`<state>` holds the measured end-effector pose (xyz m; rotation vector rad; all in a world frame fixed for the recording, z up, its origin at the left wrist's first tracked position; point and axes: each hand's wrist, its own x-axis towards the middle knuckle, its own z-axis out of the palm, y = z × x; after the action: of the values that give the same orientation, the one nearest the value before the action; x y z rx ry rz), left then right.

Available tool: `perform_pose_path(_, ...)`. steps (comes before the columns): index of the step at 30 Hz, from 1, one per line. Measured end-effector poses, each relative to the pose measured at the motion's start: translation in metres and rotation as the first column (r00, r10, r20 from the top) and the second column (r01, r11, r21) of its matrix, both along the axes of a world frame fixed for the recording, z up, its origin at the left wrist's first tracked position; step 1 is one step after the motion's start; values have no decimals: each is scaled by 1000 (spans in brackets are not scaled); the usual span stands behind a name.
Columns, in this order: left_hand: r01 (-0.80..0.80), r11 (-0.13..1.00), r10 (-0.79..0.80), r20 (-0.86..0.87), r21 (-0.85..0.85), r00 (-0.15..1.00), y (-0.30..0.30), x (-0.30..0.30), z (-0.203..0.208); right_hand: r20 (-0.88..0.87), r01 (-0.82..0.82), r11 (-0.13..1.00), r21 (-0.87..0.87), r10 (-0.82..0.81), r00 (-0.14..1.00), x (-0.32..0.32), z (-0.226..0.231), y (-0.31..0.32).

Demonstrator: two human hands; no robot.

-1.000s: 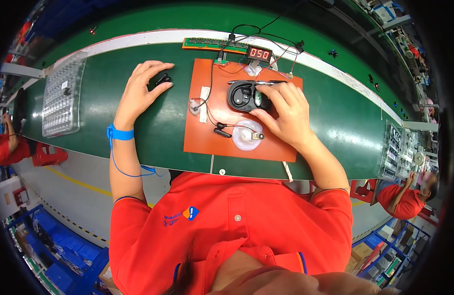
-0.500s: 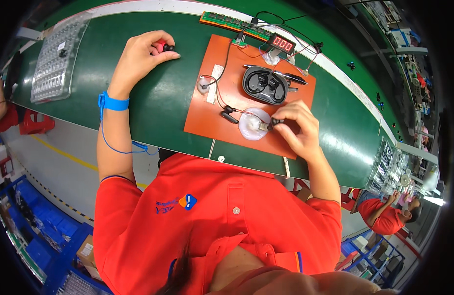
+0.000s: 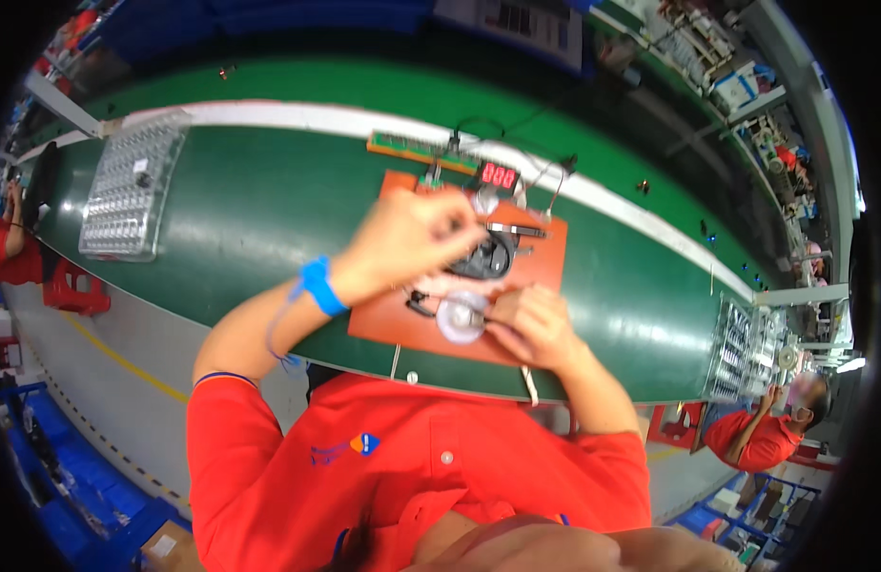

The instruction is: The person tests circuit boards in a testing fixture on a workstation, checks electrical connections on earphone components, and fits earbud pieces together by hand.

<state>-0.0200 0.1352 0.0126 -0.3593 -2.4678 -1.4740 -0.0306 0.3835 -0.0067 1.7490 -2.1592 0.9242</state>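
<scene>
My left hand (image 3: 417,236), blurred by motion, is over the orange mat (image 3: 374,322) with thumb and forefinger pinched together; anything between them is hidden. Partly behind its fingertips lies the open black earphone case (image 3: 495,261). My right hand (image 3: 534,326) is closed at the right side of a round whitish pad (image 3: 454,326). A small dark part (image 3: 489,322) shows at its fingertips, too blurred for its exact kind. Left of the pad lies a black piece (image 3: 419,303) by a thin wire. A blue wrist strap (image 3: 318,284) circles my left wrist.
A small red-digit display (image 3: 499,176) stands behind the case, with wires around it. A dark pen-like tool (image 3: 519,230) lies beside the case. A green circuit strip (image 3: 402,146) runs along the back; a clear plastic tray (image 3: 131,205) sits far left. Another person (image 3: 760,434) works at right.
My left hand has swung right from the bare green table to over the mat and case; the red and black piece in it no longer shows. My right hand stays by the pad. The view has shifted.
</scene>
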Motion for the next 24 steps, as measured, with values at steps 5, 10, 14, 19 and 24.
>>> perform_pose_path(5, 0, 939, -45, -122, -345, 992, 46, -13, -5, 75, 46, 999, 17, -47, 996, 10, 6, -2)
perform_pose_path(10, -63, 927, -12, -200, -369, 980, 38, -13, -3, 107, 10, 1000, -19, -7, 994, 7, 6, -2)
perform_pose_path(14, -204, 940, 98, -359, -272, 928, 7, -32, 10, 366, 432, 872, -229, -334, 869, -25, -2, 13)
perform_pose_path(19, -644, 743, 511, -466, -184, 722, -121, -94, -17, 537, 691, 698, -186, -517, 667, -130, -26, 41)
perform_pose_path(24, -919, 389, 734, -579, -70, 355, -253, -103, -89, 374, 829, 549, -107, -750, 545, -174, -26, 45)
